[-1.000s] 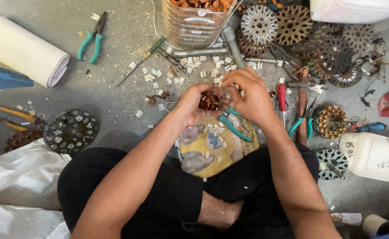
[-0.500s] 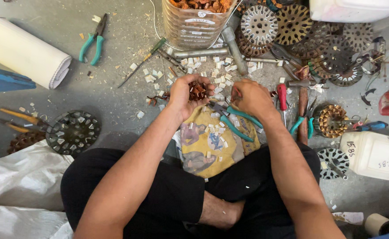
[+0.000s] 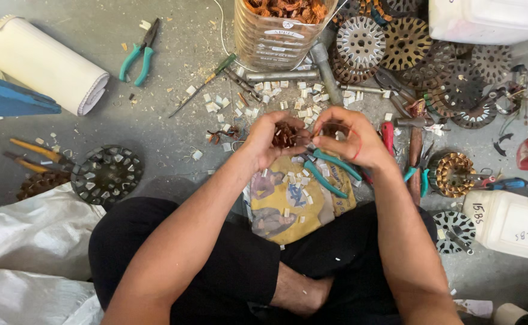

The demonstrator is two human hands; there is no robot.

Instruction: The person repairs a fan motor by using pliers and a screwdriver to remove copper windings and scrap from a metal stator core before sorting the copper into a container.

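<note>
Gripping a clump of copper wire over our lap, low above the grey floor.

Our left hand curls around the clump; our right hand pinches a strand beside it, teal-handled pliers lying underneath on a printed yellow cloth strewn with white chips.

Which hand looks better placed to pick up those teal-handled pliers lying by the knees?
Probably the right hand: it hovers directly above the teal-handled pliers, while the left hand already grips a copper wire bundle.
</note>
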